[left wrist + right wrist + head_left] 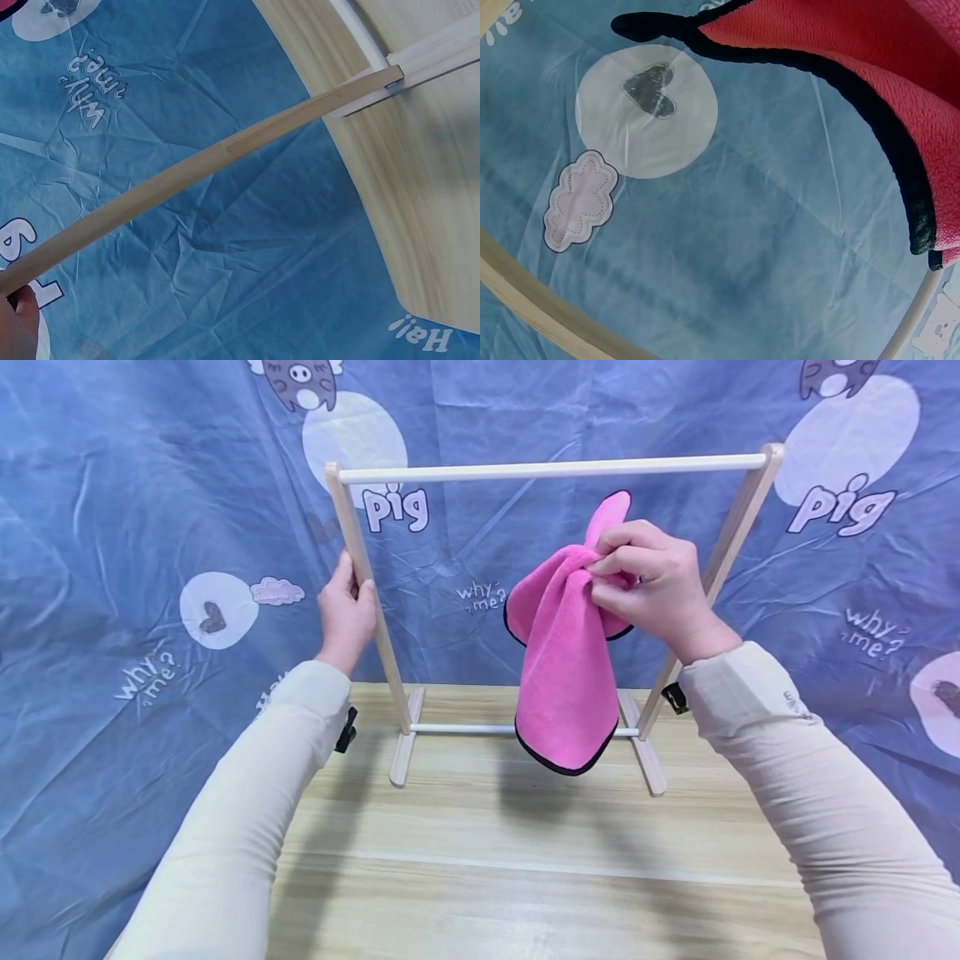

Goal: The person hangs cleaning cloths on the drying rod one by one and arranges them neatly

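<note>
My right hand (648,581) pinches a pink towel (566,685) with black edging between thumb and fingers. The towel hangs in folds below the top bar of a wooden rack (555,469), one corner poking up above the fingers. In the right wrist view, only part of the towel (945,142) shows, and the hand is out of sight. My left hand (350,614) holds the rack's left upright, thumb on the near side. From the left wrist, that upright (195,169) runs down to its foot, and a bit of the hand (21,326) appears at the corner.
The rack stands on a light wood table (480,852), with a lower white rod (465,728) between its feet. Behind hangs a blue cloth (480,635) printed with pigs and lettering. Black straps (347,731) show at both wrists.
</note>
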Demonstrator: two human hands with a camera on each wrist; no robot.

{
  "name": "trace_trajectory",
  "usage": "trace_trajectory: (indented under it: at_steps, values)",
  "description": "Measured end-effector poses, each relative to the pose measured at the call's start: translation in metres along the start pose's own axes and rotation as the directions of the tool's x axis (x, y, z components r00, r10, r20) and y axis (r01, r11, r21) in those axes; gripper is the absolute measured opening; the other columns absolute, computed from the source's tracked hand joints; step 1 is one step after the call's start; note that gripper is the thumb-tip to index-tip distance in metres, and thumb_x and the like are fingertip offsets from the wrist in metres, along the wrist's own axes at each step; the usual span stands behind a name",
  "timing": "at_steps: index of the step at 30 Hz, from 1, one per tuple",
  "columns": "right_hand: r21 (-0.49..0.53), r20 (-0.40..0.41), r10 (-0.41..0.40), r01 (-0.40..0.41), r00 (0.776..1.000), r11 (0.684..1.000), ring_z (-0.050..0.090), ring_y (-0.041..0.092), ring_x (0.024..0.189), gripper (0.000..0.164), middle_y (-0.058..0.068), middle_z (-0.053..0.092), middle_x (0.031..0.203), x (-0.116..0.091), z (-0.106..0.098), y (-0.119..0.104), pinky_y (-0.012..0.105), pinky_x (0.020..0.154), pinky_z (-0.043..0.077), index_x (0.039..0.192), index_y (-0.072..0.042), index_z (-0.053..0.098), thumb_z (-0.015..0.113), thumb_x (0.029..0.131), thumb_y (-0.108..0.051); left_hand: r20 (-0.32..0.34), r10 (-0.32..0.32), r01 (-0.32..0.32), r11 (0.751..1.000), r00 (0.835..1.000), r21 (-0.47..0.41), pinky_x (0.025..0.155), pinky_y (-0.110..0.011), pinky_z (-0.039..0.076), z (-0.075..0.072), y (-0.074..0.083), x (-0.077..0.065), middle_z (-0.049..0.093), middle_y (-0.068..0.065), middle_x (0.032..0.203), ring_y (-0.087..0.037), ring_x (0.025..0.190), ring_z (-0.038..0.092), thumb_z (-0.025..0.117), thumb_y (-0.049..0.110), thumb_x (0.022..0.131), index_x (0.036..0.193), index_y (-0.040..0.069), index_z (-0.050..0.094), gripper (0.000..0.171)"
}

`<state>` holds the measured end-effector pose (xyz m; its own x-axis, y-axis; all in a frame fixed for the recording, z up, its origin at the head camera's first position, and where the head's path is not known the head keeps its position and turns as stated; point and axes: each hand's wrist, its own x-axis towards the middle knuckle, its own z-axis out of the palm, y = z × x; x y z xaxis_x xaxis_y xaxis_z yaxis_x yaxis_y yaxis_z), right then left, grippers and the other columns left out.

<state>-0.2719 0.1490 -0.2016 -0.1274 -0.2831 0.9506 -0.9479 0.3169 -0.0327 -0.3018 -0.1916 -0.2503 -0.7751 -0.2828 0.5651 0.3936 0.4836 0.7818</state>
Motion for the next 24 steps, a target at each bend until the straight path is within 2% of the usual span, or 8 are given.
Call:
trace_trajectory:
  at_steps: [9,24]
  values:
    - [-0.002,0.013,-0.018,0.018,1.0,1.0,0.046,0.01,0.075,0.009,0.016,0.059,0.075,0.006,-0.003,0.001,0.008,0.066,0.033,0.064,0.003,0.067,0.063,0.065,0.012,0.006,0.001,-0.002,1.0,1.0,0.031,0.094,-0.025,0.046,0.0,-0.001,0.0,0.058,-0.02,0.12,-0.018,0.112,0.055,0.045,-0.003,0.091,0.13,0.006,0.048,0.04]
    - [-0.031,0.03,-0.047,0.048,0.998,0.998,0.047,0.015,0.075,0.009,0.016,0.059,0.076,0.018,-0.007,0.0,0.007,0.068,0.034,0.065,0.003,0.067,0.064,0.065,0.012,0.007,0.008,-0.008,1.0,1.0,0.023,0.095,-0.028,0.046,-0.001,0.001,-0.002,0.056,-0.02,0.122,-0.019,0.113,0.054,0.045,-0.003,0.091,0.132,0.005,0.046,0.042]
